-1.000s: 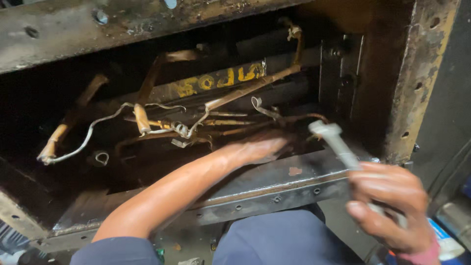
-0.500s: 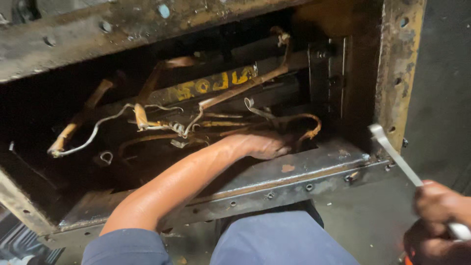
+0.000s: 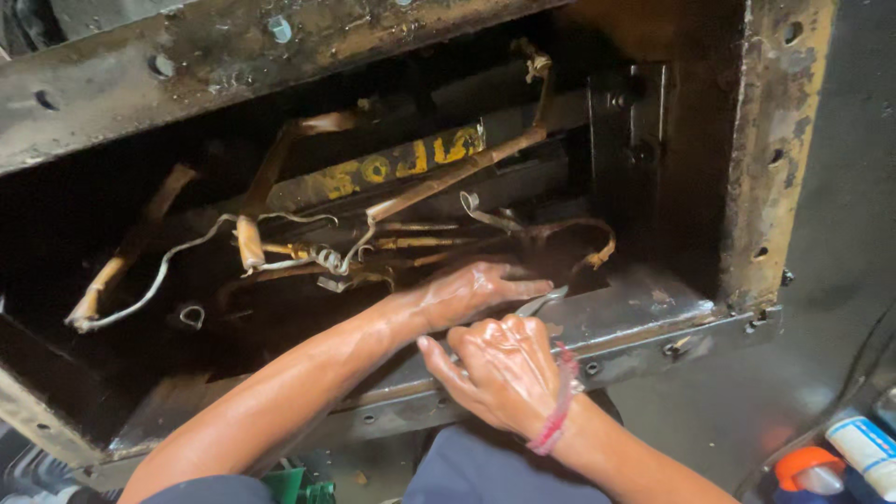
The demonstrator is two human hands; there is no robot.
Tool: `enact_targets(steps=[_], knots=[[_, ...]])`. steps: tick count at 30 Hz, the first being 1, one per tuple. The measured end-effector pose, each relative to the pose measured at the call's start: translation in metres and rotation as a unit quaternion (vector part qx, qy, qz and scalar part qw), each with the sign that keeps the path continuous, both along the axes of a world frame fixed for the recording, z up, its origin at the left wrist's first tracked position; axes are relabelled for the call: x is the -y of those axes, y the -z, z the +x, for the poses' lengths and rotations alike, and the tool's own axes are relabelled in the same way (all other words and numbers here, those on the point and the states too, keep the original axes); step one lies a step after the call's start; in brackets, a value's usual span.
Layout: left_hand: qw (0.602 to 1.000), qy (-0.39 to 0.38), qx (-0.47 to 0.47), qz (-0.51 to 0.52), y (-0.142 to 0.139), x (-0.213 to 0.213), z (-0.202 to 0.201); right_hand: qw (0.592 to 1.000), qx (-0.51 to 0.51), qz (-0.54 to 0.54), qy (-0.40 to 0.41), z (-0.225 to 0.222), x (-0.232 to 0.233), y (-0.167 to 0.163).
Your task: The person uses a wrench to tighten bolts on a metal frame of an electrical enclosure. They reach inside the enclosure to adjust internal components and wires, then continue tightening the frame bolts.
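Note:
My left hand (image 3: 471,291) reaches into a rusty, open metal housing (image 3: 775,149), palm down with the fingers stretched out near the tangled old wires (image 3: 308,254); it holds nothing that I can see. My right hand (image 3: 509,371), with a pink band on the wrist, sits just in front of it over the housing's lower front flange (image 3: 653,322). It is closed around a slim silver wrench (image 3: 541,301), and only the tool's tip shows past the fingers, pointing inward beside my left fingers.
Inside the housing lie a dark bar with yellow markings (image 3: 392,166), brittle tan cables and a curled metal strap (image 3: 583,245). Bolts stud the flange. A white bottle with an orange cap (image 3: 810,471) lies at the lower right, and a green object (image 3: 297,485) sits below.
My right hand has carried the wrench from the right, outside the housing, leftward to the front flange next to my left hand. My left hand has stayed inside.

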State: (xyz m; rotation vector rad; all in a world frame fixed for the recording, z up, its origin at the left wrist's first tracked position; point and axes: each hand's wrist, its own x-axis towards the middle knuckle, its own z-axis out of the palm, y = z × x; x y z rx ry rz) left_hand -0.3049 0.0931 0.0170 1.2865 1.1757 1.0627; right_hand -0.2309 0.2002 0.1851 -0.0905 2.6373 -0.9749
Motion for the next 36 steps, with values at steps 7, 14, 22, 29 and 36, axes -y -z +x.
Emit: enact_targets(steps=[7,14,22,29,36], knots=[[0.999,0.012,0.021,-0.028,0.016,0.02,0.01,0.984,0.118,-0.03,0.127,-0.014,0.037,0.027],[0.999,0.014,0.004,-0.038,0.01,0.018,0.013,0.987,0.091,-0.034,0.131,-0.018,0.033,0.027],[0.998,0.013,0.032,-0.044,0.01,0.014,0.013,0.994,0.029,-0.035,0.104,-0.001,0.026,0.046],[0.991,0.016,0.089,-0.097,0.025,0.011,0.034,0.962,0.242,-0.074,0.098,-0.057,-0.035,-0.016],[0.996,-0.085,-0.011,-0.024,0.021,-0.001,0.028,0.901,0.259,-0.34,0.069,-0.017,-0.116,-0.017]])
